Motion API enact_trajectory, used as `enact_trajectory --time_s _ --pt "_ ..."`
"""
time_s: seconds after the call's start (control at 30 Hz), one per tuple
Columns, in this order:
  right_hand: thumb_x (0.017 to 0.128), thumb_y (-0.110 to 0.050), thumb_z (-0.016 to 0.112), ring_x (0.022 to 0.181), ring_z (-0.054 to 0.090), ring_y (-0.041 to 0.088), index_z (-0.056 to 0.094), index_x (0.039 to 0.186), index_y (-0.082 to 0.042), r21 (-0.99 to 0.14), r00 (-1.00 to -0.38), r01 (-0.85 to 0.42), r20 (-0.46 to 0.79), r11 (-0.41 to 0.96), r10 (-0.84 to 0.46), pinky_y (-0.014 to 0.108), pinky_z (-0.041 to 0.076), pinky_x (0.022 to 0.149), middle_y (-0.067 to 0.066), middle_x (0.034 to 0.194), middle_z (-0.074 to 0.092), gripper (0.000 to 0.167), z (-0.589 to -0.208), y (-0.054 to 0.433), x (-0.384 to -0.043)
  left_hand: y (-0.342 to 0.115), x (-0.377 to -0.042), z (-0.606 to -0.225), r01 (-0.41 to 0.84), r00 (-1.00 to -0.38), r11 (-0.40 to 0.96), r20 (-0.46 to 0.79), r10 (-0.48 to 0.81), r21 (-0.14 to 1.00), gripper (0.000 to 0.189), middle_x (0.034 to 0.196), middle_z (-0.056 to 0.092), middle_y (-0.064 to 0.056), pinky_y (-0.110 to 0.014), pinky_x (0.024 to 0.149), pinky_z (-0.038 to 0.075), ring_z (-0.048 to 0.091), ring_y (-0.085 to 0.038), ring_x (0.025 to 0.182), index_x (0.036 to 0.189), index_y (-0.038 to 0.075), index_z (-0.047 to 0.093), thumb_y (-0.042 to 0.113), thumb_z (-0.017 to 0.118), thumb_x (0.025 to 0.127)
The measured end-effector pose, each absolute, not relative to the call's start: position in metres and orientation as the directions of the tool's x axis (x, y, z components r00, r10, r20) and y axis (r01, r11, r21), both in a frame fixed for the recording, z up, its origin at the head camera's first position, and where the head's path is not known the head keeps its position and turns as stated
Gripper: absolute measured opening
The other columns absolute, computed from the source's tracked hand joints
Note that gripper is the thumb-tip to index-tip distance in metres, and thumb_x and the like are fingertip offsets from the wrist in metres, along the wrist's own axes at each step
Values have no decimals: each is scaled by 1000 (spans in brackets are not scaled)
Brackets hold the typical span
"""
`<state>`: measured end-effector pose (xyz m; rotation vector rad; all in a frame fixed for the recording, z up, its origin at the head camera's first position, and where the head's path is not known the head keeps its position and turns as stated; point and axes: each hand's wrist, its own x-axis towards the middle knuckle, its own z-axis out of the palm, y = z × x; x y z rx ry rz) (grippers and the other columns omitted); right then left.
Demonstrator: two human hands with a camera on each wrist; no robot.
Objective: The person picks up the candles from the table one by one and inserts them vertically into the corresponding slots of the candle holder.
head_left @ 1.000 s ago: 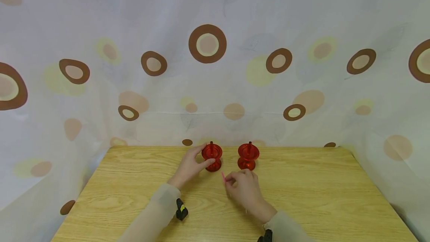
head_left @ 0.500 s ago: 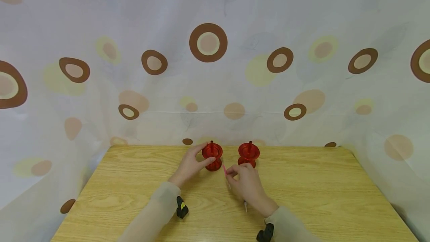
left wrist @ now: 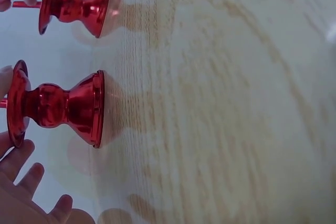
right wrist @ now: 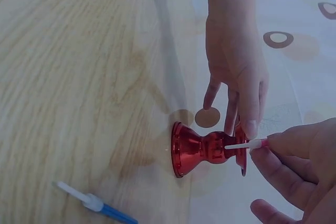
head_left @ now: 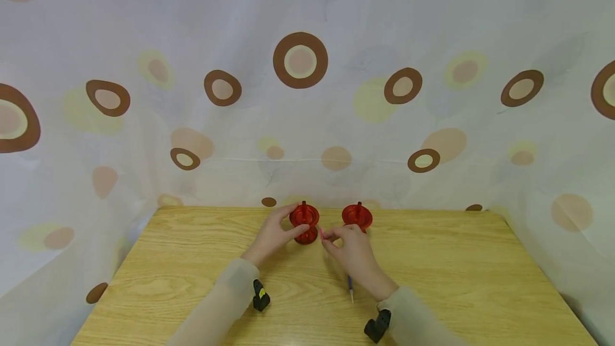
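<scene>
Left stand (head_left: 309, 222): by far edge of table (head_left: 456, 260), left hand (head_left: 275, 235) at rim
Right stand (head_left: 357, 219): same edge, behind right hand (head_left: 356, 258)
Held pick (right wrist: 255, 144): in right hand, beside left stand
Loose pick (head_left: 350, 284): on table, before right stand

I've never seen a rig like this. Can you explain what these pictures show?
There is no machine: a person works with a bare left hand and right hand. The wide picture comes from a head camera looking forward and down; the two sideways-looking close-ups come from the left wrist camera and right wrist camera. On the wooden table stand the left red stand and right red stand; a slim blue-and-white piece lies nearer the person. The left hand holds the left red stand near its top rim. The right hand pinches a slim pink-and-white piece.
</scene>
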<state>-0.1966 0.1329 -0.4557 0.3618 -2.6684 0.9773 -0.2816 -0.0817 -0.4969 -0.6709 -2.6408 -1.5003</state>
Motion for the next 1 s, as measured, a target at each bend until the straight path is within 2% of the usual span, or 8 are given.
enact_trajectory --time_s 0.1,0.4,0.7,1.0 --pt "90 -9 81 103 64 34 80 94 -11 -596 -923 -344 358 725 -144 57 50 92 -1 89 78 4 -452 133 -200 -82 -283 -498 385 -904 437 238 354 812 70 154 54 -13 -52 120 34 46 -32 145 152 4 52 32 80 94" --pt "93 -14 80 106 62 31 81 97 -13 -608 -931 -324 341 725 -130 47 50 85 -4 93 78 5 -446 130 -210 -83 -283 -499 375 -907 428 232 350 822 70 154 54 -12 -55 120 35 46 -33 145 152 6 53 33 80 94" --pt "94 -15 79 104 62 29 80 99 -11 -667 -943 -310 309 677 -127 52 49 94 -1 96 78 7 -437 126 -219 -83 -282 -500 377 -909 425 239 343 823 69 153 55 -12 -57 119 35 47 -33 145 152 8 54 32 81 93" --pt "97 -16 76 111 62 29 79 104 -8 -735 -955 -287 267 614 -126 54 46 101 1 100 76 11 -430 122 -229 -83 -284 -503 393 -901 414 253 353 821 69 153 55 -12 -54 119 36 48 -33 144 152 5 53 32 80 94"
